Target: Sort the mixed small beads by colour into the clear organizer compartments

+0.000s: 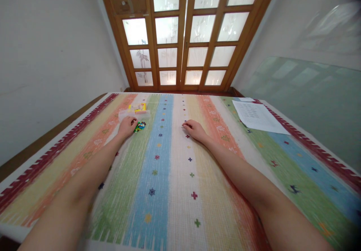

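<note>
My left hand [128, 126] is at the left of the table, its fingers curled closed at the upper left edge of a small shiny packet [140, 127] with a green, yellow and blue print. The packet appears pinched at that edge, though the fingertips partly hide the contact. Just beyond this hand is a clear plastic box [122, 114], with a yellow printed piece [141, 107] at its far side. My right hand [195, 130] rests on the white stripe in the middle, fingers bent and drawn together. Nothing shows in it.
A striped, patterned cloth [162, 175] covers the table. White printed sheets [255, 116] lie at the far right. Wooden doors with frosted panes [182, 36] stand behind the table, and a pale glass panel [307, 93] leans on the right wall.
</note>
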The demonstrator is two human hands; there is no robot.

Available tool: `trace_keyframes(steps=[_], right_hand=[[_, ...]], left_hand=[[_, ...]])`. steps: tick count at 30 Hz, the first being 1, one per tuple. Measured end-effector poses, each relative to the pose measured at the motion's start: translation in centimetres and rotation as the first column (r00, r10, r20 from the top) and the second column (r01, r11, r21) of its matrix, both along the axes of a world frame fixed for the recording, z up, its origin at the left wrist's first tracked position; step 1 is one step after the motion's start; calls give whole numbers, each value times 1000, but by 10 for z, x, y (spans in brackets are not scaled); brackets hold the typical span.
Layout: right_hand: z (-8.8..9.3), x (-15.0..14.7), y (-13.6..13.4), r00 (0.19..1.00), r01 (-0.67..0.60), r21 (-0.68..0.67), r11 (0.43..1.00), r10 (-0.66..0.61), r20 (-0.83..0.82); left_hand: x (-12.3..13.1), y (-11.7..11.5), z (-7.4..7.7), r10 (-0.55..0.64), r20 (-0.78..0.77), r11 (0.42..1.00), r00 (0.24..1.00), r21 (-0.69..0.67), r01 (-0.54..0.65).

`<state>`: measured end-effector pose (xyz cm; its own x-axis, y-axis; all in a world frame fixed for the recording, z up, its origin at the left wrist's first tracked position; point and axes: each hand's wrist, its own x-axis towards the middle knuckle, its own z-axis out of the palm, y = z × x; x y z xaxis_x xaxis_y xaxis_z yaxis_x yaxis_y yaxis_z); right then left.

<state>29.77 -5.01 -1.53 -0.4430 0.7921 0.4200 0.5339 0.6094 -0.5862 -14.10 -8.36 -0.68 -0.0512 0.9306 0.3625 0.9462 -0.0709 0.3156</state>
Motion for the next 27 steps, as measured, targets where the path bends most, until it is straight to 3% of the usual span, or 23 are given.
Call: trace_keyframes(steps=[9, 16, 27], right_hand=[[0, 0, 0, 1000, 11, -1, 1000, -11, 28], [5, 0, -3, 999, 8, -5, 1000, -7, 49], [4, -1, -4, 999, 3, -3, 1000, -3, 49]], left_hand=[[40, -7, -10, -91, -92, 996, 992, -23, 90], [40, 12, -14, -112, -83, 993, 990, 11, 114], [33, 12, -2, -127, -21, 992, 992, -19, 127]])
